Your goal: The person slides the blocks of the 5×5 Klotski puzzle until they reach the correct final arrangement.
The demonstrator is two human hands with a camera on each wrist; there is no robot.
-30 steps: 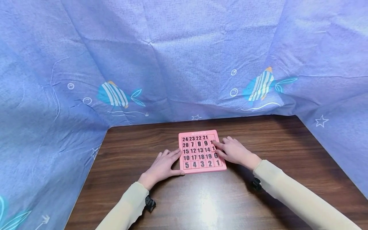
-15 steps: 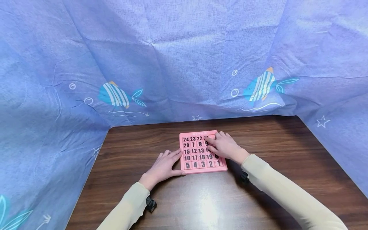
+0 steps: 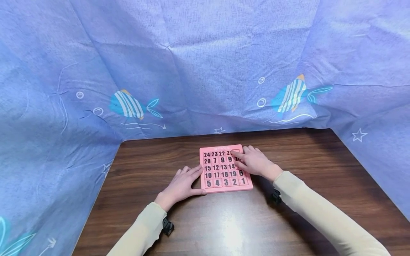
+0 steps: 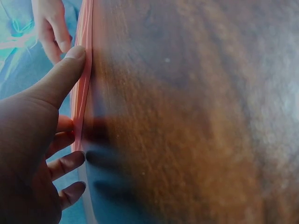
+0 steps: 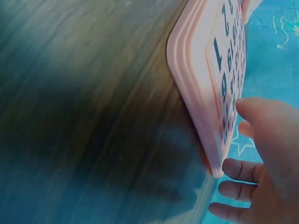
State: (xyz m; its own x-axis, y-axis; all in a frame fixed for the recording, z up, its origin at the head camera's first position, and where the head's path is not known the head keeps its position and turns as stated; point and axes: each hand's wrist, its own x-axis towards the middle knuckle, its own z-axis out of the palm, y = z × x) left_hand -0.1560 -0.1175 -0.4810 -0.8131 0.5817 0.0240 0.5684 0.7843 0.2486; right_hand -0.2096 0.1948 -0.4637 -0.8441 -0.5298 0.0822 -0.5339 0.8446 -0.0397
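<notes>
A pink sliding number puzzle (image 3: 225,191) lies flat on the wooden table, its dark-numbered tiles set in rows. My left hand (image 3: 180,185) rests at its near left corner, thumb along the front edge and fingers against the left side. In the left wrist view, the thumb (image 4: 70,70) touches the thin pink edge. Over the upper right part of the board is my right hand (image 3: 256,161); its extended index fingertip touches the top row at the 21 tile (image 3: 228,153), partly covering it. The right thumb is over the right-hand columns, where several tiles are hidden.
A dark brown wooden table (image 3: 144,156) bears the puzzle. Behind and at both sides hangs a blue cloth (image 3: 205,71) printed with fish and stars. Each wrist wears a black strap device, such as the left one (image 3: 168,226).
My right hand went from the right-hand column leftward to the 21 tile, covering it, then drew back slightly to the right. The left hand stays at the corner.
</notes>
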